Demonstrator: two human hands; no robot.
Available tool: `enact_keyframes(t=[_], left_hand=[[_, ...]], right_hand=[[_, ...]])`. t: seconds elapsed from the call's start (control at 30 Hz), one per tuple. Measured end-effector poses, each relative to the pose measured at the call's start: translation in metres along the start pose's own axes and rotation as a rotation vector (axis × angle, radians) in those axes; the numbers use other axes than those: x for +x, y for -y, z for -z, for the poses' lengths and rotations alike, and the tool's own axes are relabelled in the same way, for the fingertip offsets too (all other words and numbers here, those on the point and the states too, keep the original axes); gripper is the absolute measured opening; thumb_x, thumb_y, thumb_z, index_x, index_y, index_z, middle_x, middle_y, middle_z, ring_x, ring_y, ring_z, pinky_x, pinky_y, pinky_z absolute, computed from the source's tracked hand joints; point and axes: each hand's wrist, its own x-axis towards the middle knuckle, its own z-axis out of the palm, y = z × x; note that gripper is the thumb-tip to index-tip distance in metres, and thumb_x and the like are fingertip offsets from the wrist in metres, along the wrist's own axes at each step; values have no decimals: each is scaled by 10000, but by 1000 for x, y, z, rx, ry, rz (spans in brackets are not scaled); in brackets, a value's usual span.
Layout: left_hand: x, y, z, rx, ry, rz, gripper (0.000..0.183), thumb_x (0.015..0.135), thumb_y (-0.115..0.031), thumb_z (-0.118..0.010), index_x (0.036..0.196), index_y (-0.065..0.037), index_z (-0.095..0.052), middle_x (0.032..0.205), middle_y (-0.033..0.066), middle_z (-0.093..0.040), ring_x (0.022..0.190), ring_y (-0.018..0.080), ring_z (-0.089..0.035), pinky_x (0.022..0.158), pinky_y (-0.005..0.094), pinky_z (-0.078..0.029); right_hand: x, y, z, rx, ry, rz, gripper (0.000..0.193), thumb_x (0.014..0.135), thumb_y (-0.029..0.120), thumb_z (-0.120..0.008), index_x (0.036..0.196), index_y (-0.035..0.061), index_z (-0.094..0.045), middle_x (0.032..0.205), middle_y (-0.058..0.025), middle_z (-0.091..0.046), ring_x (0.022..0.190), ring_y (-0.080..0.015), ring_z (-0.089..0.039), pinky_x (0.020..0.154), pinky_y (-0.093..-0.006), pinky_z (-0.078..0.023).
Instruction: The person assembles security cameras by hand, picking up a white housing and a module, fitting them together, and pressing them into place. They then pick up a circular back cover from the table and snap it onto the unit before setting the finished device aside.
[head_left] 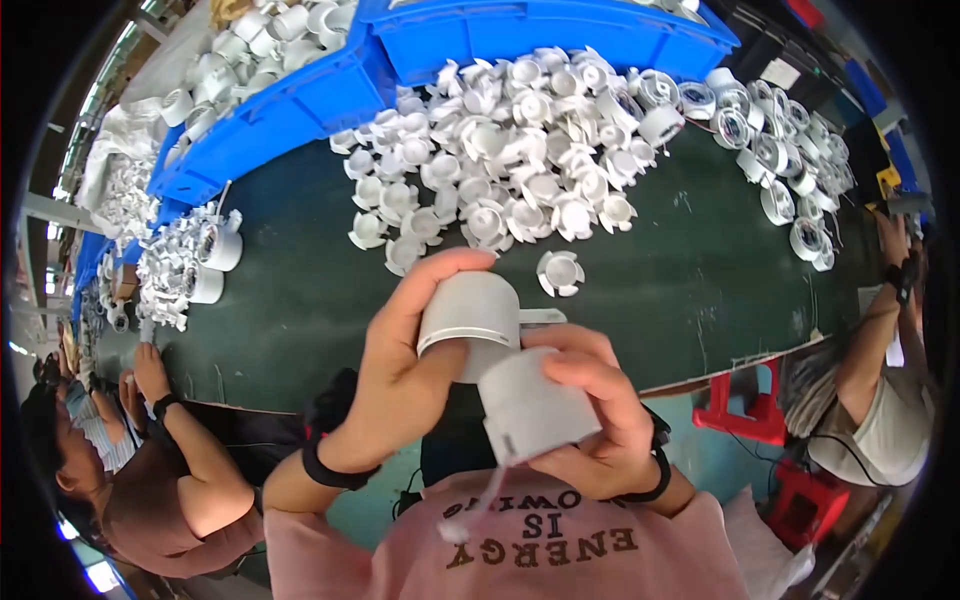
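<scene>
My left hand (402, 372) is closed round a white cylindrical housing (470, 305), its thumb at the lower rim. My right hand (610, 425) grips a second white cylindrical part (538, 405), tilted, with a short white cable (487, 508) dangling from it. The two parts are close together in front of my chest; whether they touch, I cannot tell. Just beyond them a single white clawed ring (560, 273) lies on the dark green table (300, 300). A small pale flat piece (542, 318) shows partly behind the right-hand part.
A large heap of white clawed rings (500, 150) fills the table's far middle, before blue bins (550, 35). White round assemblies are piled at the right (775, 150) and left (215, 245). Other people sit at both sides; a red stool (742, 405) stands at the right.
</scene>
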Motion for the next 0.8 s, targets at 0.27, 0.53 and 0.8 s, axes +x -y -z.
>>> enact_keyframes(t=[0.27,0.53,0.8], left_hand=[[-19,30,-22,-912,45,313,392,921,-266,-502,1228,-25,-461,1206,125,-540,1084,191,-554,898,299,-452],[-28,36,-38,-727,-181,433,385,983,-333,-452,1157,5,-512,1025,100,-607,920,157,-601,824,312,-482],[-52,46,-51,-495,-289,8,344,966,-215,-480,1237,-10,-426,1149,126,-541,1019,163,-552,884,311,-450]], right_hand=[[-17,6,1,-266,85,-133,611,743,42,-721,1297,-61,-484,1281,-198,-385,1127,-285,-484,927,-352,-421],[-26,11,-10,-469,7,-62,587,692,1,-770,1227,-54,-536,1242,-199,-432,866,-182,-599,710,-277,-514],[-34,-2,-4,-354,13,-164,745,710,198,-829,1265,-72,-412,1075,-143,-516,824,-172,-582,698,-286,-506]])
